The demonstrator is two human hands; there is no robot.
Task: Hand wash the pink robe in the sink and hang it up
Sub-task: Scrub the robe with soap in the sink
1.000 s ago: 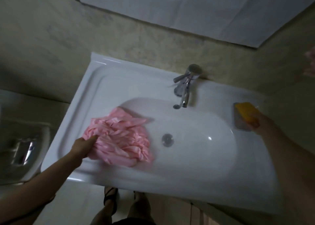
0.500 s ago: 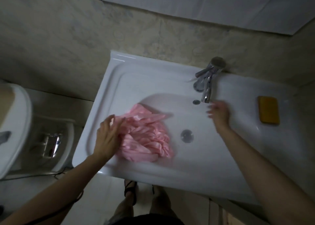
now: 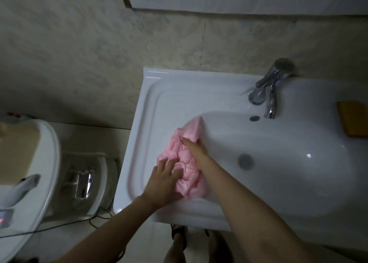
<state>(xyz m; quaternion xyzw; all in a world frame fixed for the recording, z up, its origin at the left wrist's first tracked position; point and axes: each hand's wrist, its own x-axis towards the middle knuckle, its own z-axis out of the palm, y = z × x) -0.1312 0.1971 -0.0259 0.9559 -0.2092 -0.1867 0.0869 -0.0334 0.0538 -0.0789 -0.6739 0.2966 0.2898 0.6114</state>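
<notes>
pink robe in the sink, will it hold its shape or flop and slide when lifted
Likely floppy: the robe lies bunched in soft folds under the left hand and right hand, so it should sag and unfurl. Its fine creases suggest thin cloth, probably sliding easily on the glossy sink. Whether it is wet, and so heavier, cannot be told.

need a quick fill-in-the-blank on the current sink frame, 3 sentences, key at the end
1. The left hand and the right hand both rest on the ____ robe.
2. The robe lies in the sink, to the ____ of the drain.
3. The soap bar sits on the sink's rim, to the ____ of the faucet.

Missing words: pink; left; right
</notes>
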